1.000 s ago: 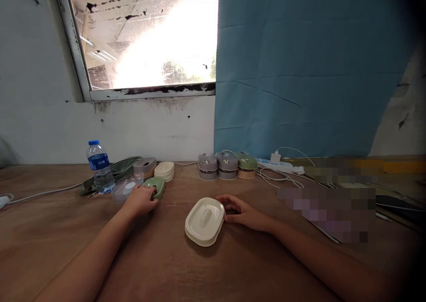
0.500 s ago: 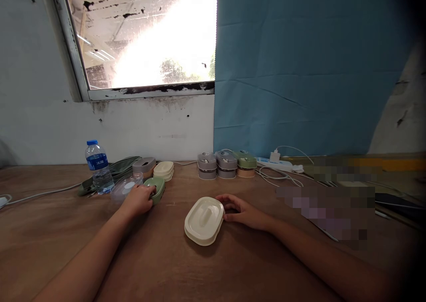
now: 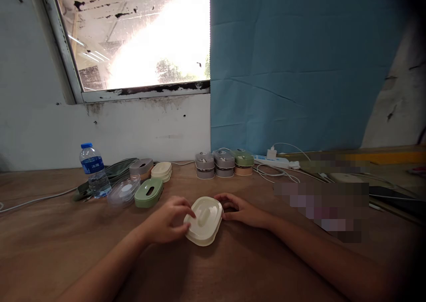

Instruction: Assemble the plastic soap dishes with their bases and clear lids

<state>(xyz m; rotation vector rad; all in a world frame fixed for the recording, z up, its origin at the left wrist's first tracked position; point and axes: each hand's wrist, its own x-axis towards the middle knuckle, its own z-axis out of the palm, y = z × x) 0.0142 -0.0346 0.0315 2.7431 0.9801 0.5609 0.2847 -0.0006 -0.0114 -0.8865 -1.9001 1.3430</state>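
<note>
A cream lunch-box lid, rounded with a raised oval in its middle, lies on the wooden table in front of me. My left hand is at its left edge, thumb and fingers apart, the fingertips over the rim. Curled against the upper right edge of the lid is my right hand, thumb and fingertips touching the side. Whatever is under the lid cannot be seen. Left of it, a green lid with an oval slot rests on the table beside a clear plastic piece.
Behind these stand a stack of cream lids, a grey lunch-box part and a water bottle. Two grey boxes and a green one line the wall. A power strip with cables lies to the right.
My left hand has let go of the green lid and moved right to the cream lid. My right hand remains at the cream lid's edge. The view has shifted slightly.
</note>
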